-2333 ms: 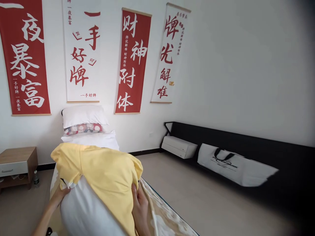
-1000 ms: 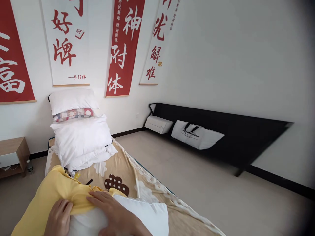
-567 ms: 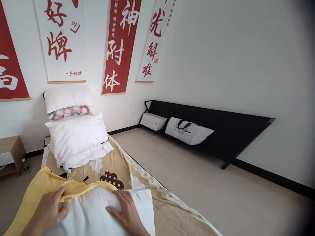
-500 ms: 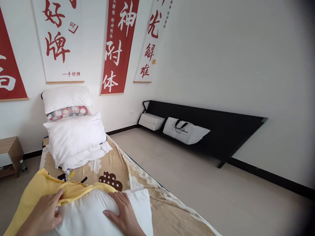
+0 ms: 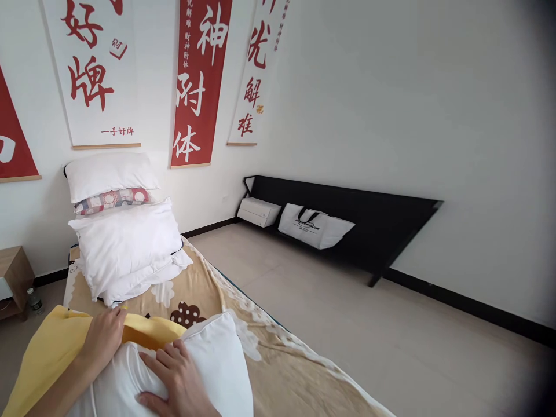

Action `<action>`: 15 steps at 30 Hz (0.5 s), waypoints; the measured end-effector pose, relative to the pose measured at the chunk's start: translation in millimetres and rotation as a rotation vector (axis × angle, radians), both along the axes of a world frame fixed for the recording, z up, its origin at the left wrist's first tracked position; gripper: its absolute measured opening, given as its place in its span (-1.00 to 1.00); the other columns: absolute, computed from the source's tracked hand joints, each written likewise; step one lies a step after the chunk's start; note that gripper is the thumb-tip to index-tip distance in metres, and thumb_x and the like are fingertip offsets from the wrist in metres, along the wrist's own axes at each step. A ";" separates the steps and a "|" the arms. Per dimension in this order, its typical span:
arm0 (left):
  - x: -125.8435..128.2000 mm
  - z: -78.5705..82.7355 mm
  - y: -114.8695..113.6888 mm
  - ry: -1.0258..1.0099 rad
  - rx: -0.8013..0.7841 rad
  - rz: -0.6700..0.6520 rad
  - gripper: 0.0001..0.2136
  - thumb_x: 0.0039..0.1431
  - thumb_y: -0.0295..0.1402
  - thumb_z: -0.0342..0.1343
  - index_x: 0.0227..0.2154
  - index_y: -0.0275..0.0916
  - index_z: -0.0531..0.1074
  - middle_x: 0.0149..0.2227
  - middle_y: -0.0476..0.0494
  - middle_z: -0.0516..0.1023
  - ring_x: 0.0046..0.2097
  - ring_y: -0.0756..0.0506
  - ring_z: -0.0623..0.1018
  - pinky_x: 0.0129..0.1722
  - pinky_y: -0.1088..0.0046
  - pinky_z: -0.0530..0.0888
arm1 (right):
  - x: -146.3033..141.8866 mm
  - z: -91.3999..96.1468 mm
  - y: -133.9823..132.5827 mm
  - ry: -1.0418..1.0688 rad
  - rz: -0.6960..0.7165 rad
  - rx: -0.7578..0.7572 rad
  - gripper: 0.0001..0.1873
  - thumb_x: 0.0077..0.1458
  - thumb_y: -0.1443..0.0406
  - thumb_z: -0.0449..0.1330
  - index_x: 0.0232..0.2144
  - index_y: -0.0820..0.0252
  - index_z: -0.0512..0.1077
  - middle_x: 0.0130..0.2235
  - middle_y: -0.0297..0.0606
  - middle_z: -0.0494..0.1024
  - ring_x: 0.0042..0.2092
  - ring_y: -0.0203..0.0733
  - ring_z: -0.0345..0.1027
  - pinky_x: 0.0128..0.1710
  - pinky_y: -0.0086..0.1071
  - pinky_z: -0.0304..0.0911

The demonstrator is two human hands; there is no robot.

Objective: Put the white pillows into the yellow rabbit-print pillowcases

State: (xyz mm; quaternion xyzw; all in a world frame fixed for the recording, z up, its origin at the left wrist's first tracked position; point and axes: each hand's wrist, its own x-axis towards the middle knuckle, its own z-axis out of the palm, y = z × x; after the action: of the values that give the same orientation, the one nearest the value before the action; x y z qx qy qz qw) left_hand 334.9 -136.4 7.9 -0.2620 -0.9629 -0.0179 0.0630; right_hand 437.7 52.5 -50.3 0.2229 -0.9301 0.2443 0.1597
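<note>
A white pillow lies on the bed close to me, with one end inside a yellow pillowcase. My left hand is closed on the rim of the pillowcase's opening, its fingertips over the far edge. On the pillow's top, beside that opening, my right hand grips the soft fabric, thumb apart from bent fingers. The fabric creases between both hands. How far the pillow reaches into the case is hidden under the yellow cloth.
Several pillows are stacked at the bed's head on a tan patterned blanket. A black folding cot leans by the wall, with a white bag and white box. A nightstand and bottle stand left.
My left hand has moved up and right along the yellow pillowcase's rim. My right hand has moved left and down over the pillow. The view has turned slightly right.
</note>
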 end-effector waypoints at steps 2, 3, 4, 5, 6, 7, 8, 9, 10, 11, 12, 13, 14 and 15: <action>-10.8 2.0 5.5 -0.150 0.120 0.051 -0.68 0.21 -0.61 -0.15 -0.12 -0.27 0.45 -0.20 -0.19 0.59 -0.14 -0.14 0.59 -0.17 0.36 0.44 | -3.6 -2.3 -2.5 -0.008 -0.012 0.026 -0.40 0.16 -0.19 0.05 0.10 -0.05 0.36 -0.23 -0.27 0.55 -0.21 -0.07 0.35 -0.05 -0.15 0.12; -15.5 2.9 4.9 -0.199 0.201 0.056 -0.71 0.24 -0.57 -0.15 -0.14 -0.27 0.44 -0.21 -0.17 0.59 -0.13 -0.13 0.58 -0.16 0.39 0.43 | -4.9 -3.0 -2.4 -0.019 -0.019 0.039 -0.40 0.16 -0.19 0.05 0.11 -0.05 0.36 -0.22 -0.27 0.55 -0.20 -0.07 0.34 -0.05 -0.14 0.11; -18.9 4.2 2.5 -0.235 0.277 0.045 -0.74 0.27 -0.52 -0.16 -0.17 -0.27 0.44 -0.23 -0.16 0.59 -0.14 -0.11 0.58 -0.16 0.41 0.42 | -6.0 -3.3 -1.8 -0.034 -0.027 0.053 -0.39 0.17 -0.19 0.05 0.12 -0.06 0.35 -0.21 -0.26 0.54 -0.19 -0.06 0.34 -0.04 -0.13 0.11; -20.5 6.2 -1.5 -0.264 0.331 0.023 -0.74 0.30 -0.48 -0.18 -0.21 -0.26 0.44 -0.26 -0.14 0.59 -0.17 -0.09 0.57 -0.17 0.44 0.41 | -7.1 -3.3 -0.9 -0.052 -0.040 0.062 -0.39 0.17 -0.18 0.06 0.14 -0.06 0.34 -0.19 -0.25 0.54 -0.18 -0.05 0.34 -0.03 -0.11 0.10; -20.1 9.0 -6.6 -0.288 0.356 -0.008 -0.73 0.31 -0.43 -0.20 -0.23 -0.25 0.44 -0.28 -0.13 0.58 -0.19 -0.08 0.57 -0.19 0.45 0.40 | -8.0 -3.0 0.2 -0.068 -0.055 0.065 -0.38 0.17 -0.18 0.06 0.15 -0.07 0.34 -0.18 -0.25 0.54 -0.16 -0.03 0.34 -0.01 -0.10 0.10; -17.8 12.3 -12.5 -0.301 0.345 -0.045 -0.73 0.32 -0.39 -0.19 -0.23 -0.24 0.45 -0.28 -0.12 0.58 -0.21 -0.08 0.56 -0.20 0.45 0.40 | -9.0 -2.4 1.4 -0.083 -0.070 0.064 -0.38 0.17 -0.18 0.05 0.16 -0.07 0.33 -0.17 -0.24 0.54 -0.15 -0.02 0.35 0.00 -0.09 0.10; -14.2 16.1 -18.9 -0.304 0.299 -0.078 -0.74 0.31 -0.34 -0.15 -0.21 -0.23 0.46 -0.28 -0.12 0.58 -0.22 -0.10 0.56 -0.21 0.44 0.40 | -10.0 -1.6 2.4 -0.099 -0.079 0.061 -0.38 0.18 -0.18 0.05 0.16 -0.08 0.33 -0.16 -0.24 0.54 -0.14 -0.02 0.35 0.01 -0.08 0.09; -9.8 19.8 -25.6 -0.296 0.224 -0.107 -0.75 0.28 -0.32 -0.10 -0.15 -0.22 0.47 -0.27 -0.12 0.59 -0.21 -0.13 0.56 -0.21 0.42 0.40 | -10.9 -0.8 3.2 -0.113 -0.083 0.058 -0.37 0.18 -0.19 0.05 0.16 -0.08 0.33 -0.16 -0.24 0.54 -0.13 -0.01 0.35 0.02 -0.07 0.09; -5.6 23.0 -32.3 -0.267 0.130 -0.129 -0.72 0.23 -0.34 -0.03 -0.06 -0.20 0.46 -0.24 -0.13 0.59 -0.18 -0.16 0.56 -0.20 0.39 0.41 | -11.6 0.0 3.8 -0.125 -0.081 0.056 -0.37 0.18 -0.18 0.06 0.17 -0.08 0.33 -0.16 -0.23 0.54 -0.12 -0.01 0.35 0.02 -0.07 0.10; -2.4 25.3 -38.8 -0.216 0.025 -0.143 -0.64 0.18 -0.41 0.01 0.04 -0.17 0.43 -0.18 -0.15 0.60 -0.13 -0.19 0.56 -0.16 0.36 0.42 | -11.9 0.7 4.1 -0.133 -0.078 0.057 -0.38 0.18 -0.18 0.06 0.17 -0.08 0.33 -0.15 -0.23 0.54 -0.12 -0.01 0.35 0.02 -0.07 0.10; -0.7 26.5 -45.0 -0.153 -0.085 -0.151 -0.52 0.12 -0.50 0.01 0.13 -0.13 0.38 -0.09 -0.19 0.59 -0.09 -0.22 0.56 -0.13 0.32 0.43 | -11.8 1.1 4.1 -0.137 -0.074 0.059 -0.38 0.18 -0.17 0.06 0.17 -0.08 0.33 -0.15 -0.23 0.55 -0.12 -0.01 0.35 0.01 -0.08 0.10; -0.7 26.4 -50.7 -0.083 -0.190 -0.149 -0.40 0.06 -0.60 -0.02 0.19 -0.10 0.33 -0.01 -0.22 0.56 -0.06 -0.23 0.56 -0.11 0.29 0.43 | -11.2 1.3 3.9 -0.136 -0.072 0.060 -0.39 0.19 -0.16 0.07 0.17 -0.08 0.33 -0.15 -0.22 0.55 -0.12 -0.01 0.35 0.01 -0.08 0.10; -2.6 25.0 -55.7 -0.016 -0.273 -0.141 -0.30 0.01 -0.68 -0.06 0.24 -0.07 0.29 0.07 -0.25 0.51 -0.06 -0.23 0.56 -0.10 0.27 0.44 | -10.2 1.1 3.6 -0.133 -0.069 0.061 -0.40 0.19 -0.15 0.07 0.18 -0.09 0.33 -0.15 -0.22 0.55 -0.12 -0.01 0.35 0.02 -0.07 0.10; -5.9 22.5 -59.8 0.043 -0.331 -0.131 -0.24 -0.02 -0.73 -0.09 0.26 -0.05 0.26 0.12 -0.28 0.47 -0.07 -0.22 0.57 -0.12 0.27 0.46 | -8.9 0.8 3.1 -0.128 -0.068 0.061 -0.41 0.20 -0.14 0.07 0.18 -0.08 0.33 -0.15 -0.22 0.55 -0.12 -0.02 0.35 0.03 -0.07 0.09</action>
State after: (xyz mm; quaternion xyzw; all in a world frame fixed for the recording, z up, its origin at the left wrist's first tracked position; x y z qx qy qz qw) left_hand 329.0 -196.2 30.4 -0.3312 -0.9320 0.1425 0.0383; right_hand 428.8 55.6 -49.5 0.1798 -0.9525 0.2238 0.1013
